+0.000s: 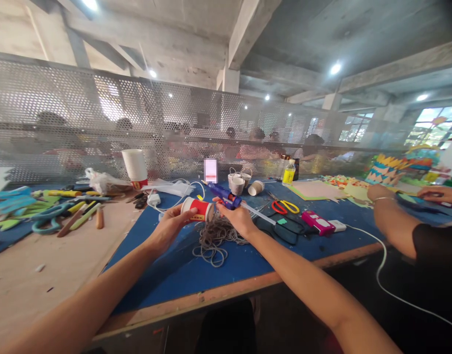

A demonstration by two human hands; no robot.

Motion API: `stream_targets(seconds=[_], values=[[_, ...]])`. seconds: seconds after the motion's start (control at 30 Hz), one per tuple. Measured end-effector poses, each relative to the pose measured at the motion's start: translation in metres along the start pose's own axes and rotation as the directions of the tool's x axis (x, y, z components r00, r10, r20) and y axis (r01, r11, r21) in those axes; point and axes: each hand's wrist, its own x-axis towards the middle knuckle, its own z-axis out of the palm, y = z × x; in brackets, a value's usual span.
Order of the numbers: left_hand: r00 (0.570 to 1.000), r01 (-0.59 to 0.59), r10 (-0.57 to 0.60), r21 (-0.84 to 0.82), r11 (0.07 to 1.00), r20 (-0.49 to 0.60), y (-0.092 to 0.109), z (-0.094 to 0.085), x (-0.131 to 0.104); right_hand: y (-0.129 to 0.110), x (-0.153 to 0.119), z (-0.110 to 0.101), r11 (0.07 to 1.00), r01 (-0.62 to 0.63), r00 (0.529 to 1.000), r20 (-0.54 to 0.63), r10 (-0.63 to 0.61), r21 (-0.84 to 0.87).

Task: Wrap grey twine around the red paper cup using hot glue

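My left hand (pixel 172 221) grips a red and white paper cup (pixel 201 210), tipped on its side with the rim to the left. Wrapped round a blue hot glue gun (pixel 223 192), my right hand (pixel 239 216) is close beside the cup's base. A pale glue stick (pixel 262 216) juts from the back of the gun. Whether the gun touches the cup I cannot tell. Under both hands lies a tangled heap of grey cord (pixel 214 241). Just beyond the gun stand small whitish cups (pixel 236 185), some with handles, and another cup (pixel 256 188) lies over.
Right of the cord are scissors (pixel 285 206) and a magenta box (pixel 317 222). A stack of paper cups (pixel 134 166) stands back left, near tools and blue-handled scissors (pixel 51 219). A yellow-labelled bottle (pixel 288 173) stands behind. At right, another person's arm (pixel 391 226) reaches over the table.
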Motion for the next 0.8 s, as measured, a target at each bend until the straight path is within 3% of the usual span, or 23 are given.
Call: stream_targets(seconds=[0.23, 0.47, 0.8], values=[[0.991, -0.036, 0.030, -0.038, 0.999, -0.133, 0.001, -0.004, 0.005, -0.008, -0.005, -0.002, 0.996, -0.043, 0.996, 0.083, 0.036, 0.083], [0.979, -0.058, 0.052, -0.026, 0.998, -0.198, -0.003, -0.014, 0.010, -0.007, -0.007, -0.001, 0.991, -0.049, 0.989, 0.142, 0.031, 0.126], [0.950, -0.156, 0.161, 0.038, 0.987, -0.268, -0.002, -0.015, 0.011, -0.007, -0.011, -0.008, 1.000, 0.028, 0.990, 0.141, -0.027, -0.003]])
